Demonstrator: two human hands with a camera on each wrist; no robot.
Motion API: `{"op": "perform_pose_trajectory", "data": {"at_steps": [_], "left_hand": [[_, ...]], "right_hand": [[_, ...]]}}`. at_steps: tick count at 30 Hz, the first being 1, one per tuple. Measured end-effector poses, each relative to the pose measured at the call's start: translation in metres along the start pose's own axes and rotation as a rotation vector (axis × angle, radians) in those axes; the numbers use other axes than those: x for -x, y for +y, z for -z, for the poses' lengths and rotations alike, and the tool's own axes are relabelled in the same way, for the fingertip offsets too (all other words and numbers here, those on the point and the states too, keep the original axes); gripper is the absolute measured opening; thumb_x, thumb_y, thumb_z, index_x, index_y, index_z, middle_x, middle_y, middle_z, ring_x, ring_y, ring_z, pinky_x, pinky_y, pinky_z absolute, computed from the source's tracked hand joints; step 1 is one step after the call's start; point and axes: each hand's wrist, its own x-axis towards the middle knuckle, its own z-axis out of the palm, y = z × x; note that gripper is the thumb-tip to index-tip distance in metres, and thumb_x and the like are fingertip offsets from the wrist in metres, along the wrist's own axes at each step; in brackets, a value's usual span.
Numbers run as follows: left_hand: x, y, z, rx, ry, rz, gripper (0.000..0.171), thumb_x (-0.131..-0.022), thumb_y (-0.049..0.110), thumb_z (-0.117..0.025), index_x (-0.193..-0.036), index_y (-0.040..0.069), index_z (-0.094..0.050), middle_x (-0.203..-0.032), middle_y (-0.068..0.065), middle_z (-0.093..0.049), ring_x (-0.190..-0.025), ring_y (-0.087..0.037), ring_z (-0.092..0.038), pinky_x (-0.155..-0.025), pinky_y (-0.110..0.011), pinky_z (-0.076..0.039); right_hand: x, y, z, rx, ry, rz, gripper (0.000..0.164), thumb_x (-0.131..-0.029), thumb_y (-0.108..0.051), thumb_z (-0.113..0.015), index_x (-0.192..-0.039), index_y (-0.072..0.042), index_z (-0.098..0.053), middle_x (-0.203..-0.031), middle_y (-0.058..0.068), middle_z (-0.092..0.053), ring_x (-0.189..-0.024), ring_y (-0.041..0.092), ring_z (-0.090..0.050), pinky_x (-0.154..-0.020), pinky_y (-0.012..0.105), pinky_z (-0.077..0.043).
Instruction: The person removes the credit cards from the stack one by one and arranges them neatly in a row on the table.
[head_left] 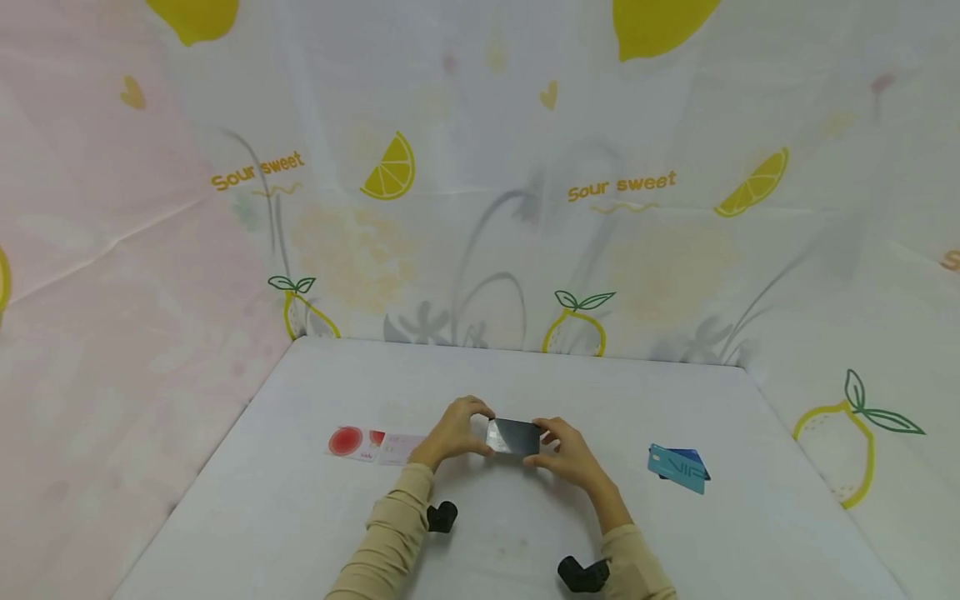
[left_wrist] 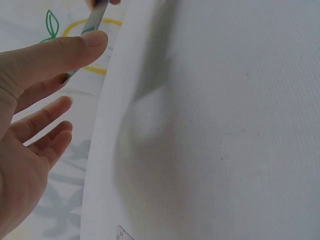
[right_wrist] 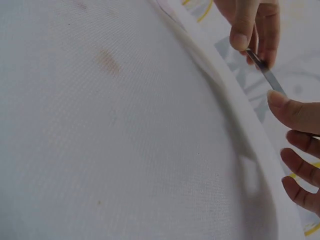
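Note:
A dark, glossy card (head_left: 513, 437) is held up over the white table between both hands. My left hand (head_left: 452, 432) pinches its left end between thumb and fingers. At the opposite end, my right hand (head_left: 566, 454) grips it the same way. From the left wrist, the card (left_wrist: 95, 19) shows as a thin edge under the thumb, with the other fingers spread loosely below. The right wrist view also catches the card (right_wrist: 272, 80) edge-on, slanting between the two thumbs.
Left of the hands lie a card with a red round picture (head_left: 351, 442) and a pale pink card (head_left: 397, 448), partly behind the left hand. To the right, a light blue VIP card (head_left: 678, 469) overlaps a dark blue card (head_left: 696, 458). A lemon-print cloth (head_left: 465, 225) hangs behind the table (head_left: 637, 400).

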Motion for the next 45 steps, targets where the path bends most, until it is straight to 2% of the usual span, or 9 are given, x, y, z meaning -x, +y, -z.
{"op": "perform_pose_trajectory", "data": {"at_steps": [7,14,19,26,34,40,45], "left_hand": [[0.005,-0.001,0.004,0.008,-0.006,0.058,0.052,-0.054,0.010,-0.089,-0.101,-0.001,-0.068,-0.107,-0.019,-0.059,-0.104,-0.037,-0.053,-0.093,-0.049,-0.042],[0.007,-0.007,0.009,-0.032,-0.024,0.055,0.052,-0.055,0.011,-0.089,-0.101,-0.001,-0.068,-0.103,-0.016,-0.061,-0.101,-0.035,-0.055,-0.092,-0.047,-0.043],[0.009,-0.011,0.011,-0.024,-0.036,0.062,0.053,-0.054,0.011,-0.090,-0.101,-0.001,-0.068,-0.103,-0.015,-0.061,-0.102,-0.034,-0.055,-0.092,-0.047,-0.043],[0.011,-0.014,0.013,-0.009,-0.039,0.101,0.052,-0.055,0.011,-0.089,-0.102,0.001,-0.069,-0.104,-0.016,-0.061,-0.104,-0.035,-0.054,-0.094,-0.048,-0.042],[0.016,-0.017,0.016,-0.020,-0.039,0.117,0.052,-0.054,0.009,-0.089,-0.100,0.000,-0.068,-0.101,-0.014,-0.062,-0.102,-0.035,-0.055,-0.092,-0.047,-0.042],[0.020,-0.021,0.018,-0.038,-0.028,0.112,0.050,-0.053,0.008,-0.089,-0.098,0.000,-0.069,-0.101,-0.015,-0.063,-0.103,-0.036,-0.054,-0.093,-0.048,-0.041],[0.023,-0.024,0.020,-0.038,-0.043,0.157,0.050,-0.053,0.008,-0.089,-0.098,0.001,-0.069,-0.102,-0.013,-0.062,-0.106,-0.035,-0.053,-0.096,-0.048,-0.040]], "right_hand": [[-0.002,-0.003,-0.007,0.002,0.013,0.051,0.056,-0.070,-0.011,-0.082,-0.116,0.010,-0.056,-0.100,0.019,-0.060,-0.083,0.032,-0.061,-0.070,0.039,-0.052],[-0.004,-0.005,-0.014,0.008,0.004,0.062,0.054,-0.071,-0.011,-0.082,-0.115,0.010,-0.057,-0.101,0.018,-0.060,-0.086,0.034,-0.061,-0.076,0.043,-0.051],[-0.006,-0.007,-0.018,0.015,-0.015,0.047,0.054,-0.072,-0.014,-0.082,-0.115,0.008,-0.058,-0.102,0.017,-0.060,-0.088,0.033,-0.060,-0.077,0.042,-0.051],[-0.008,-0.010,-0.021,0.022,-0.013,0.060,0.053,-0.072,-0.014,-0.081,-0.113,0.009,-0.058,-0.100,0.016,-0.060,-0.088,0.032,-0.060,-0.077,0.041,-0.051],[-0.011,-0.010,-0.028,0.042,-0.008,0.089,0.055,-0.070,-0.014,-0.083,-0.111,0.011,-0.059,-0.097,0.017,-0.060,-0.085,0.033,-0.059,-0.076,0.040,-0.051],[-0.014,-0.009,-0.036,0.090,-0.019,0.057,0.056,-0.069,-0.018,-0.084,-0.111,0.009,-0.060,-0.096,0.015,-0.060,-0.085,0.030,-0.058,-0.075,0.036,-0.048],[-0.015,-0.013,-0.041,0.125,-0.054,-0.004,0.057,-0.070,-0.024,-0.083,-0.114,0.006,-0.061,-0.099,0.013,-0.058,-0.088,0.027,-0.053,-0.075,0.042,-0.043]]}}
